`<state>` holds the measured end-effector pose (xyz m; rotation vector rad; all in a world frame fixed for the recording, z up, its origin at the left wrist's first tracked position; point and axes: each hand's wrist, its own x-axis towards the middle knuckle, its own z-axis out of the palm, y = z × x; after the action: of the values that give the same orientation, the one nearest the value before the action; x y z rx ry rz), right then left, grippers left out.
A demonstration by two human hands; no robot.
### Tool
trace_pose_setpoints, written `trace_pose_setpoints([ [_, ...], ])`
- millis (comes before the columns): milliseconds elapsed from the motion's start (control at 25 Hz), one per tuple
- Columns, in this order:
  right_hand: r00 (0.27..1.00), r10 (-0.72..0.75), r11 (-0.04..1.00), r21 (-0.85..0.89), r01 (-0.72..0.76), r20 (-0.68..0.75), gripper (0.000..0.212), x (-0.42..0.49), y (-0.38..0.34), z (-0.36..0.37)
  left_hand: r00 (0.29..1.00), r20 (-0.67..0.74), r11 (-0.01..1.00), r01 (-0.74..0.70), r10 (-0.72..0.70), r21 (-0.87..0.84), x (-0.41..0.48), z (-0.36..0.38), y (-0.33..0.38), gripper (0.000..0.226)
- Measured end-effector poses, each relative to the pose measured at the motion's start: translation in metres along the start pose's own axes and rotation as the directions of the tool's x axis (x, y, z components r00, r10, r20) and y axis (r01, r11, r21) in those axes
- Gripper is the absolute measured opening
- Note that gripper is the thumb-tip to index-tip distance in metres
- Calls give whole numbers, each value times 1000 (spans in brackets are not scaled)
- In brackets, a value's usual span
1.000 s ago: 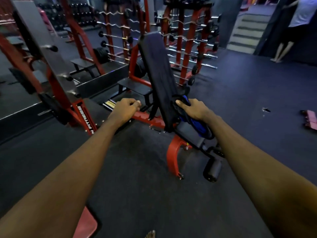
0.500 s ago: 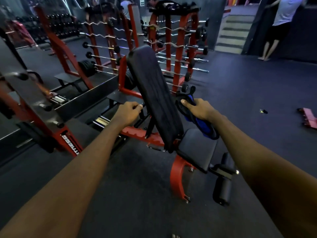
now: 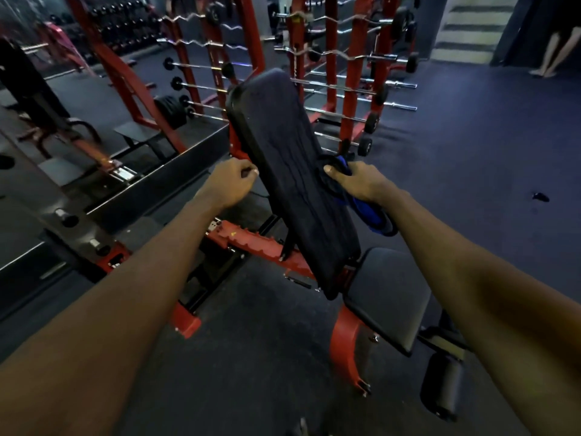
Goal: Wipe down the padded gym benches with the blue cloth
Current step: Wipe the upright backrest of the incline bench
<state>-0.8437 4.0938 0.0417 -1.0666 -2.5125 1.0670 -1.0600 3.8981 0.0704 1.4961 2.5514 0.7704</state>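
The right grip (image 3: 355,180) clenches the bunched blue cloth (image 3: 366,212), which trails below it against the tilted back pad (image 3: 292,171). Soft and floppy, it likely wipes best wadded in the palm. The left grip (image 3: 231,180) curls beside the pad, hold unclear.

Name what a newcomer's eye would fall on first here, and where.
A tilted black backrest pad on a red-framed bench fills the centre. The right hand grips a blue cloth at the pad's right edge; the left hand is curled at its left edge. Red racks of barbells stand behind.
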Motion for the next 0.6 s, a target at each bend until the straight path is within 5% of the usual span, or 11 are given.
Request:
trace_pose_setpoints([
  [280, 998, 65, 998, -14, -65, 24, 61, 110, 11, 22, 981, 17, 958, -193, 194, 213, 115, 16, -46, 31],
  [440, 996, 90, 996, 26, -89, -10, 51, 157, 2, 42, 902, 66, 789, -407, 427, 460, 177, 21, -65, 48],
  [600, 975, -59, 994, 79, 78, -213, 47, 204, -17, 76, 877, 112, 661, -431, 468, 614, 223, 11, -67, 57],
])
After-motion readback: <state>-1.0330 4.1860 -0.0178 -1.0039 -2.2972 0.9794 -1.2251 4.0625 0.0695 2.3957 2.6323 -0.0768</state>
